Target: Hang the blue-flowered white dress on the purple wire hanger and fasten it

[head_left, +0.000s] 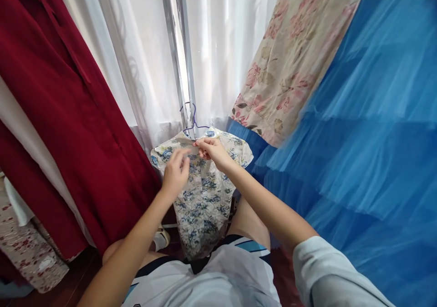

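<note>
A short-sleeved white dress (205, 207) with a blue flower print hangs in front of me on a purple wire hanger (195, 116). My right hand (211, 150) pinches at the middle of its neckline, thumb against forefinger. Anything small inside that pinch is too fine to make out. Just left of it, my left hand (176, 170) hovers before the dress, slightly blurred. Its thumb and fingers are apart and hold nothing. The lower part of the dress hangs down between my knees.
A dark red garment (85, 116) hangs on the left. At the right hang a beige flowered cloth (283, 66) and a layered blue tulle skirt (368, 138). White curtains (218, 47) with a metal frame (182, 38) stand behind the dress.
</note>
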`<state>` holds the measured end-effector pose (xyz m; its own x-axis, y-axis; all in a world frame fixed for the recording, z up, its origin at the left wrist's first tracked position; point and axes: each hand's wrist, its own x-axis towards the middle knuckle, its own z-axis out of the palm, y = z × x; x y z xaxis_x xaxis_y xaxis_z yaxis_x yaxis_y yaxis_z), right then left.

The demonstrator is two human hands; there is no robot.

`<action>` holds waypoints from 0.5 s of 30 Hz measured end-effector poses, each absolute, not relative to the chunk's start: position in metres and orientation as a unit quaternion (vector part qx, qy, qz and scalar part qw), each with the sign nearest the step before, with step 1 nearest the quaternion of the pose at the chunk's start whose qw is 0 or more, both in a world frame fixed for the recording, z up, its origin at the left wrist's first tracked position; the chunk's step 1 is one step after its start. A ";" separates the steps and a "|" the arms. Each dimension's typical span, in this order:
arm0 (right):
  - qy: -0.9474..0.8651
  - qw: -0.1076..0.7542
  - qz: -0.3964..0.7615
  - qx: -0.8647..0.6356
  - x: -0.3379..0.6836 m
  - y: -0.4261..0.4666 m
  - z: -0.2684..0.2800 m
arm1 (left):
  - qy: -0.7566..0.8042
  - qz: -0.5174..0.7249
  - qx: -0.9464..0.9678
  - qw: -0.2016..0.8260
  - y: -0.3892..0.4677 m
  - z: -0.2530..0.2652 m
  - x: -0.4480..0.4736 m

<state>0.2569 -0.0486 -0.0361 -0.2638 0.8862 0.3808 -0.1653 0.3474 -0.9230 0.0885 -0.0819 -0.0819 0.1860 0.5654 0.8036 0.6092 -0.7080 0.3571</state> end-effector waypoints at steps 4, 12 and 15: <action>-0.650 0.542 0.446 -0.290 0.264 -0.049 -0.037 | -0.341 -0.473 -0.810 0.061 -0.050 -0.028 0.094; -0.649 0.560 0.363 -0.365 0.265 -0.031 -0.074 | -0.355 -0.556 -0.745 0.098 -0.026 -0.010 0.092; -0.654 0.531 0.381 -0.380 0.273 -0.036 -0.092 | -0.410 -0.620 -0.666 0.057 -0.005 -0.007 0.047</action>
<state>0.2735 -0.0360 -0.0925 -0.1475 0.9025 0.4047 0.0926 0.4199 -0.9028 0.0466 -0.0049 -0.0066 -0.1061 0.4752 0.8734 0.6173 -0.6572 0.4325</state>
